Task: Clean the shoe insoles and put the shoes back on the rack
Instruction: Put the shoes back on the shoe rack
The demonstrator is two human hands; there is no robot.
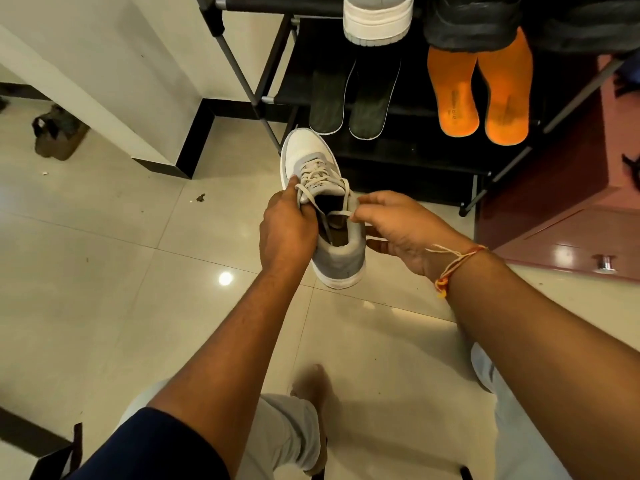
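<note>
Left hand (287, 226) around sneaker (306, 150), right hand (398, 226) on lace (337, 213)

- Shoe (322, 202): a grey and white sneaker, held above the floor just in front of the rack (256, 95). The toe points to the rack and the heel to the person. The left hand (287, 230) grips its left side by the tongue. The right hand (398, 226) pinches a loose lace (341, 213) over the opening.
- Dark insoles (346, 102): a pair side by side on a lower shelf, heels outward.
- Orange insoles (479, 95): a pair to the right on the same shelf.
- White shoe (377, 19): on the upper shelf, its heel over the edge.
</note>
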